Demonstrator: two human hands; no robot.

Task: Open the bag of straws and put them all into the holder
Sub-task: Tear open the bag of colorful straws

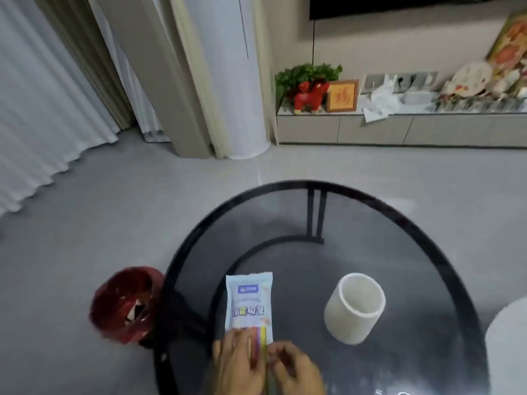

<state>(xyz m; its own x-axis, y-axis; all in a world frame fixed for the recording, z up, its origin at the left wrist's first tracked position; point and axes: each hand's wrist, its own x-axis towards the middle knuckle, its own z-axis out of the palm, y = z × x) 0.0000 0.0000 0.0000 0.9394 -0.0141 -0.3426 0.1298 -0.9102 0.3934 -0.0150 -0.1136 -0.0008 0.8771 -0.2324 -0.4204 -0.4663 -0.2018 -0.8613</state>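
A pale blue bag of straws [248, 303] lies lengthwise on the round glass table [413, 229], its near end showing coloured straws through clear plastic. My left hand [238, 363] rests on the bag's near left corner with fingers pressed on it. My right hand [296, 369] pinches the near right edge of the same bag. To the right of the bag stands the white cylindrical holder [355, 307], upright and empty inside as far as I can see, apart from both hands.
A bin lined with a red bag [124, 305] sits on the floor left of the table. A white rounded object [507, 346] pokes in at the right edge. Curtains, a white column and a low cabinet [399, 128] with ornaments stand far behind.
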